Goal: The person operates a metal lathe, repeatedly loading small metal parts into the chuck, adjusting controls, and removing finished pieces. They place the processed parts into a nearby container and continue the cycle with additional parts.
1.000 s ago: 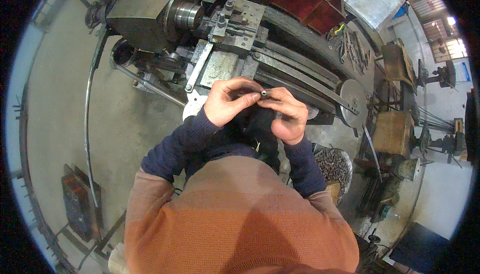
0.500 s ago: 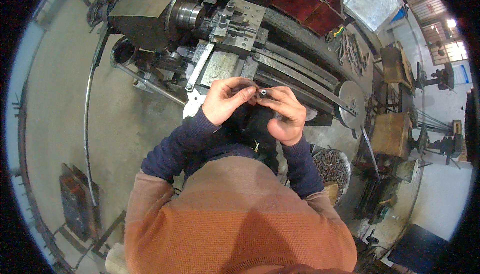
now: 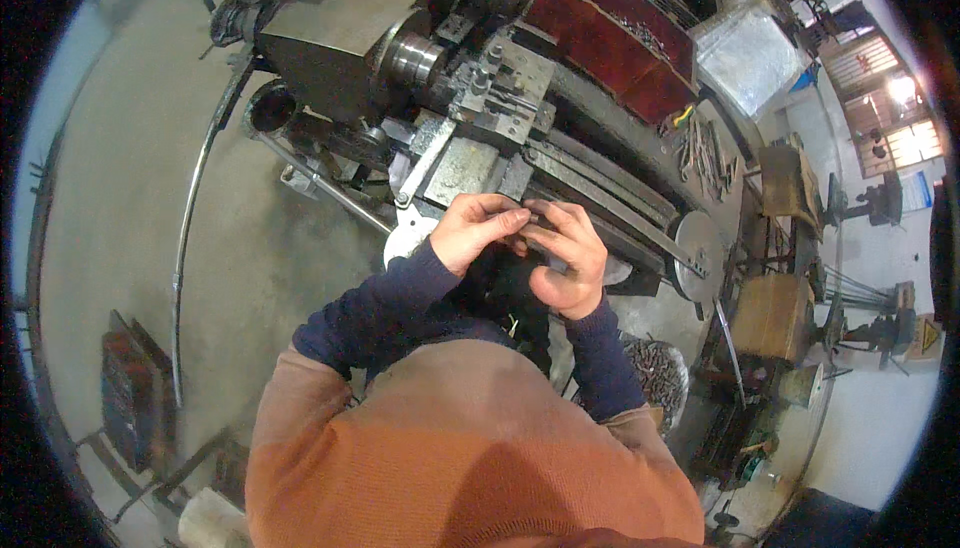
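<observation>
In front of my chest, my left hand [image 3: 468, 232] and my right hand [image 3: 570, 260] meet at the fingertips. Both are closed in a pinch around a small dark metal part, now mostly covered by the fingers; half a second ago its round end with a hole showed. Just beyond the hands lies the bed of a metal lathe, with its tool post [image 3: 508, 93] and bright round spindle nose [image 3: 416, 60]. A long flat lever [image 3: 426, 164] slants beside the carriage, near my left hand.
A tub of small metal pieces [image 3: 655, 378] stands by my right elbow. The lathe's round handwheel [image 3: 692, 254] is to the right. Behind the bed are a dark red tray [image 3: 580, 38] and several wrenches [image 3: 706, 166]. A long metal rod [image 3: 192, 218] rises at left.
The view has shifted, so the lathe appears lower and slightly to the right. My fingers have turned the small part, and its holed end no longer shows.
</observation>
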A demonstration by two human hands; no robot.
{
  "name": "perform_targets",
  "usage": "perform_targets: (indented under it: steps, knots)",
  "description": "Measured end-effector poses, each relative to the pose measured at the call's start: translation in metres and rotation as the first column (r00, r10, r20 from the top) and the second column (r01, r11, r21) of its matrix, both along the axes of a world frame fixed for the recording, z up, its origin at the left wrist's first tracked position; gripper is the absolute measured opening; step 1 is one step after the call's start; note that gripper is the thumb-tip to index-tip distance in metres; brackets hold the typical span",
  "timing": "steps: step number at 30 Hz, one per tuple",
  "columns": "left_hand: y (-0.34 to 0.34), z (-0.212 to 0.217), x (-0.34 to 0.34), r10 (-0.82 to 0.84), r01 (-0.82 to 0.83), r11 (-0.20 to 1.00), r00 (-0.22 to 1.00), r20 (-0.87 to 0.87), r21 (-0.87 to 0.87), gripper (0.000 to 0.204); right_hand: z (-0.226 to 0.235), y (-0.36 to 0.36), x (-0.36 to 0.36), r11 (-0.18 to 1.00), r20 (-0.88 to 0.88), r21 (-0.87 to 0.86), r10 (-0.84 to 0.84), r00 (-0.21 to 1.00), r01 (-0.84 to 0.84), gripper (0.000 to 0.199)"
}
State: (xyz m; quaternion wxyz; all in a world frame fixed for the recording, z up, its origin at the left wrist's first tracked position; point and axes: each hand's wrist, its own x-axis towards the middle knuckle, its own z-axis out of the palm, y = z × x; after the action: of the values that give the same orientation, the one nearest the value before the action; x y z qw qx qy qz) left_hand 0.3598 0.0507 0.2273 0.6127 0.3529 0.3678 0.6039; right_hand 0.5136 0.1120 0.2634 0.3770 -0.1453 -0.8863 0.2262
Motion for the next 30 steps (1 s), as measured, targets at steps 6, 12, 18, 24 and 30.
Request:
perform_targets:
  steps: [6, 12, 18, 24, 30]
  knots:
    - [-0.009, 0.025, -0.031, 0.166, -0.072, 0.981, 0.786, -0.596, 0.179, 0.02, 0.02, 0.01, -0.02, 0.977, 0.112, 0.052, 0.199, 0.974, -0.205, 0.033]
    - [-0.039, 0.042, -0.12, 0.321, -0.104, 0.947, 0.403, -0.857, 0.306, 0.025, 0.043, 0.053, -0.085, 0.921, 0.339, 0.205, 0.251, 0.907, -0.331, 0.031]
    - [-0.149, 0.044, -0.252, 0.116, -0.532, 0.769, -0.43, -0.895, 0.355, 0.027, 0.03, 0.114, -0.183, 0.883, 0.672, 0.463, -0.293, 0.68, -0.077, 0.028]
    - [-0.273, -0.018, -0.305, -0.138, -0.762, 0.621, -0.338, -0.931, 0.185, 0.029, 0.017, 0.128, -0.212, 0.918, 0.762, 0.395, -0.302, 0.573, -0.042, 0.03]
    - [-0.257, -0.042, -0.29, -0.198, -0.806, 0.578, -0.292, -0.936, 0.129, 0.032, 0.026, 0.123, -0.212, 0.928, 0.79, 0.356, -0.239, 0.564, -0.107, 0.034]
